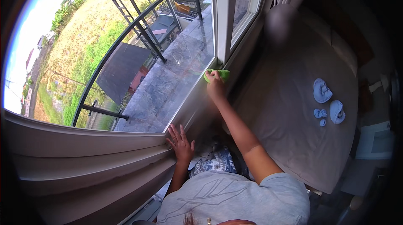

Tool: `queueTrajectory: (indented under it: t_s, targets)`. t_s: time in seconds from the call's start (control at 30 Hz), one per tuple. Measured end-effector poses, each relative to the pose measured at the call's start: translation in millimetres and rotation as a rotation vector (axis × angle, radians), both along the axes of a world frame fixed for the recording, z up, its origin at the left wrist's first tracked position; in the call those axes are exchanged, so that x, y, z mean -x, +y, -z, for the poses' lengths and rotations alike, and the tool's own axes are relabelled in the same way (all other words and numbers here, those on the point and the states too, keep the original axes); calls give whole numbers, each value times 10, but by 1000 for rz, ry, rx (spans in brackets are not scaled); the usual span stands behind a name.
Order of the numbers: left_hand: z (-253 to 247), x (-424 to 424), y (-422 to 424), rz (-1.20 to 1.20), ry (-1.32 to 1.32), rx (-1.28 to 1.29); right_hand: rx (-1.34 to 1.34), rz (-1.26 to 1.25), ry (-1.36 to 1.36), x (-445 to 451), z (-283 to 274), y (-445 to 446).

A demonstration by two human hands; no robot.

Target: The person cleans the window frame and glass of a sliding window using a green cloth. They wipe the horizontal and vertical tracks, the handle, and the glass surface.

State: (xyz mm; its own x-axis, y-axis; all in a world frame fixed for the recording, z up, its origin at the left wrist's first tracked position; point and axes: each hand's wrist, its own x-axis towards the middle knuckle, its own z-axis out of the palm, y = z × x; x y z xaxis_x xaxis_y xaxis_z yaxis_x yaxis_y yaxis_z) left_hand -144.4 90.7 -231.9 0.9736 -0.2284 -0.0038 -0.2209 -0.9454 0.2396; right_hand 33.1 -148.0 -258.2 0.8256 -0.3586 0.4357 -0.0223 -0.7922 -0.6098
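Note:
My right hand point(216, 86) presses a bright green cloth point(224, 74) onto the bottom rail of the white window frame point(204, 77), at the foot of the upright post. Fingers lie over the cloth, and part of it sticks out to the right. My left hand point(181, 147) rests with fingers spread against the frame's lower left corner, beside the curtain, and holds nothing. Behind the rail stands the large glass pane point(176, 77), through which a tiled balcony shows.
A beige curtain point(94, 162) hangs in folds on the left. At the right is a bed with a grey-brown sheet point(283, 124), bearing several light-blue rolled cloth pieces point(322, 90). A white plastic container point(374, 140) stands beyond it. Outside runs a dark metal railing point(108, 54).

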Motion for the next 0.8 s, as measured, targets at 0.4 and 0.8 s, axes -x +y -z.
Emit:
queueTrajectory:
  t_s: [0.4,0.8]
  targets:
    - [-264,-28,-2,15,31,166,-135,136,-52,140,-23,323]
    - [-323,194,229,329,-540,456,-20,-563,-170,1378,-436,1178]
